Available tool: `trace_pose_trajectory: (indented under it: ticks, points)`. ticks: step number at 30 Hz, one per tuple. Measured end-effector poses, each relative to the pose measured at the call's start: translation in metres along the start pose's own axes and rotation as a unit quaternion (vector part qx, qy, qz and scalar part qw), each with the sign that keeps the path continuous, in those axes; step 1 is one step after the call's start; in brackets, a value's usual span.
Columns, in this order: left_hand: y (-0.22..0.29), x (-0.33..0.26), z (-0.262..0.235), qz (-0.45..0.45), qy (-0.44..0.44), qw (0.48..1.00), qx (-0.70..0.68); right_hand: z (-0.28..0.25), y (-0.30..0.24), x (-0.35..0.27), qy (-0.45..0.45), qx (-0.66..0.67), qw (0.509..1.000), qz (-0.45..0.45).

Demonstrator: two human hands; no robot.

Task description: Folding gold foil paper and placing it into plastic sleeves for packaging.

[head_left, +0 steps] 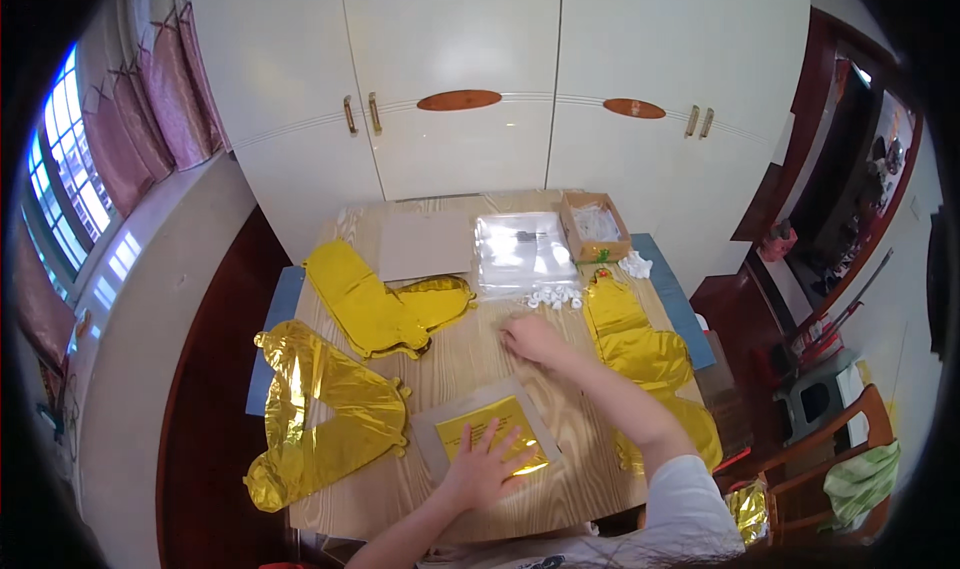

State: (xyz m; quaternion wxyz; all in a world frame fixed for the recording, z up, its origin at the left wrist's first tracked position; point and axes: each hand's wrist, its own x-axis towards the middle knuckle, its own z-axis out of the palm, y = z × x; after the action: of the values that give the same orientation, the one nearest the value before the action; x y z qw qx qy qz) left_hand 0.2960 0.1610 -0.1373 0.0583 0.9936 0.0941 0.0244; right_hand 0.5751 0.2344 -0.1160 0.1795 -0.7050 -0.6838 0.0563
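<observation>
My left hand lies flat, fingers spread, on a clear bag that holds a folded gold foil piece, near the table's front edge. My right hand reaches forward over the middle of the wooden table, fingers curled near a cluster of small white plastic parts; whether it holds anything is unclear. Flat gold foil balloons lie to the left, and another gold foil balloon lies to the right under my right forearm.
A stack of clear plastic bags, a grey cardboard sheet and a small open cardboard box sit at the table's far side. White wardrobe doors stand behind. A wooden chair and a grey stool are at the right.
</observation>
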Motion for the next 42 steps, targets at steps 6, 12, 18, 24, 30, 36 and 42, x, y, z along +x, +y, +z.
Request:
trace_pose_trajectory:
  ticks: [6, 12, 18, 24, 30, 36, 42]
  points:
    - [-0.003, -0.001, 0.011, 0.013, 0.065, 0.998, -0.017, 0.044, -0.002, 0.065, 0.042, -0.170, 0.958, -0.226]
    - [-0.005, 0.001, 0.014, 0.027, 0.094, 0.995, -0.018, 0.029, -0.005, 0.075, -0.003, -0.226, 0.930, -0.290]
    - [-0.005, -0.003, 0.006, 0.011, 0.075, 0.996, -0.041, -0.033, -0.052, -0.013, 0.084, -0.012, 0.974, -0.208]
    - [-0.004, 0.000, 0.010, 0.002, 0.064, 0.996, -0.067, -0.029, -0.071, -0.209, 0.094, 0.171, 0.975, -0.107]
    - [-0.009, 0.001, 0.017, 0.011, 0.100, 0.993, -0.064, -0.013, -0.087, -0.287, 0.046, 0.200, 0.969, -0.136]
    - [-0.007, -0.003, 0.015, 0.020, 0.122, 0.987, -0.102, 0.002, -0.093, -0.288, 0.026, 0.189, 0.963, -0.189]
    - [-0.002, -0.004, 0.007, 0.065, 0.144, 0.983, -0.096, 0.003, -0.097, -0.287, 0.040, 0.132, 0.963, -0.230]
